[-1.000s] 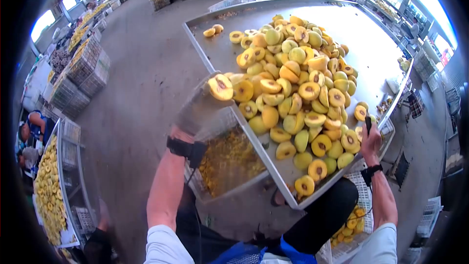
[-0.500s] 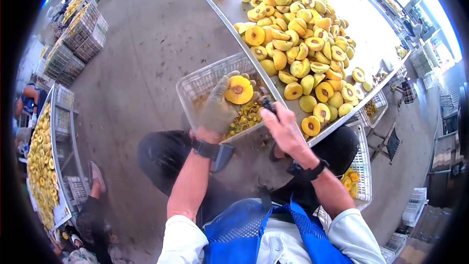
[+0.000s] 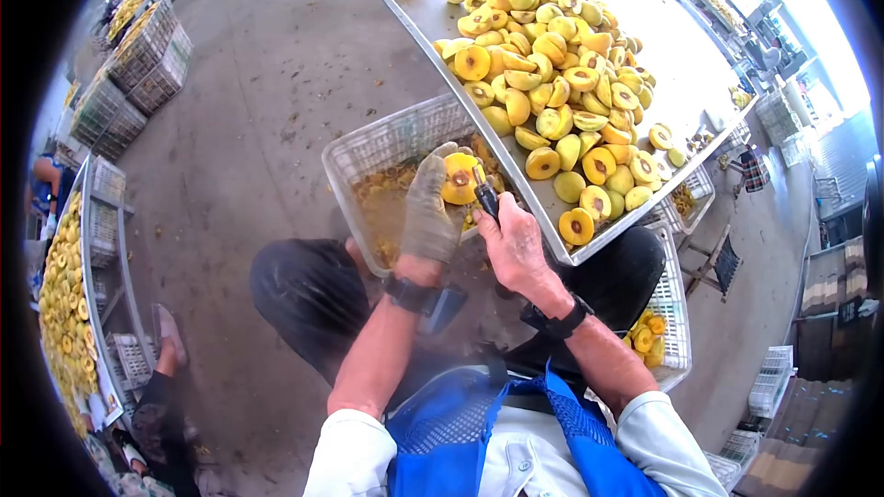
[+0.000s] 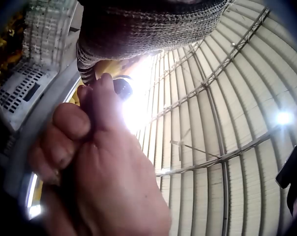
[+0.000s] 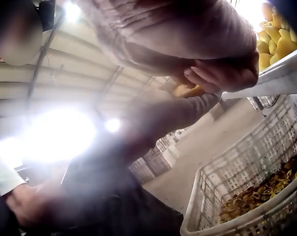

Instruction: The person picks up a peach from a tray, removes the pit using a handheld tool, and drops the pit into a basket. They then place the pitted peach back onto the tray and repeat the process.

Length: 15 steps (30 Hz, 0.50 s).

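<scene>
We see the fruit half [image 3: 454, 186] held just off the left edge of the bench [image 3: 704, 32], above the crate [image 3: 348, 170]. Its cut face, turned up to the head camera, is rounded and deep yellow, with a brownish centre; we cannot tell whether the stone remains. We note that the gloved left hand [image 3: 431, 221] grips it, fingers wrapped round its far side. The bare right hand [image 3: 517, 247] keeps a narrow grip on the dark handle of the tool [image 3: 488, 198], whose tip overlaps the right of the cut face; contact is unclear. On the bench we find a pile [image 3: 555, 83] of yellow to greenish halves, many brown-centred, spreading toward the near corner.
</scene>
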Available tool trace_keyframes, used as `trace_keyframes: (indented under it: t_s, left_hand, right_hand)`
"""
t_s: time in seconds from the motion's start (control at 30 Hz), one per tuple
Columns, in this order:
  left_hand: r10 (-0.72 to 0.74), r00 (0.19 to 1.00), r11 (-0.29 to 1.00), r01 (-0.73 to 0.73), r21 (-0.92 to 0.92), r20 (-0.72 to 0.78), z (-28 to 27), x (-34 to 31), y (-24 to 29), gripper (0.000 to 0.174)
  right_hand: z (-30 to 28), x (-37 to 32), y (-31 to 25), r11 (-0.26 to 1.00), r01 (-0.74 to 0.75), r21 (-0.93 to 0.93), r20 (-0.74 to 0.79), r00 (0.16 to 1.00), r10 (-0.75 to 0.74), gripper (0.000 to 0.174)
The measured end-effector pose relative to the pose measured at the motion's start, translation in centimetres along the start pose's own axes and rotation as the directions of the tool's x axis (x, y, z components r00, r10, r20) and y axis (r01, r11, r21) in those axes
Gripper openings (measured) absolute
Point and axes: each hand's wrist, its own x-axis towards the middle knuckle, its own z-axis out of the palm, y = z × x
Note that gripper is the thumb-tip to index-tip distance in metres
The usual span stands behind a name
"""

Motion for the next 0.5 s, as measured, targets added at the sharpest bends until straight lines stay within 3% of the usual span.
trace_keyframes:
  t_s: [0.2, 0.4, 0.47, 0.5]
  left_hand:
    - [0.092, 0.995, 0.985, -0.084, 0.151, -0.042, -0.2, 0.0, -1.6, 0.039]
    - [0.107, 0.991, 0.986, -0.096, 0.136, -0.076, -1.2, 0.2, -3.0, 0.034]
    - [0.132, 0.989, 0.981, -0.122, 0.152, -0.059, -1.9, 0.3, -3.6, 0.033]
    - [0.146, 0.987, 0.975, -0.131, 0.180, -0.069, -1.6, 0.1, -3.6, 0.032]
  right_hand:
    - [1.6, -0.7, 1.7, 1.000, -0.020, -0.008, 0.006, 1.000, 0.020, 0.024]
    - [1.8, -0.6, 1.9, 0.970, -0.121, 0.209, 0.069, 0.992, 0.108, 0.020]
    - [0.9, -0.6, 0.9, 0.755, -0.466, 0.461, 0.345, 0.878, 0.331, 0.020]
    - [1.7, -0.6, 1.6, 0.754, -0.467, 0.461, 0.344, 0.878, 0.333, 0.020]
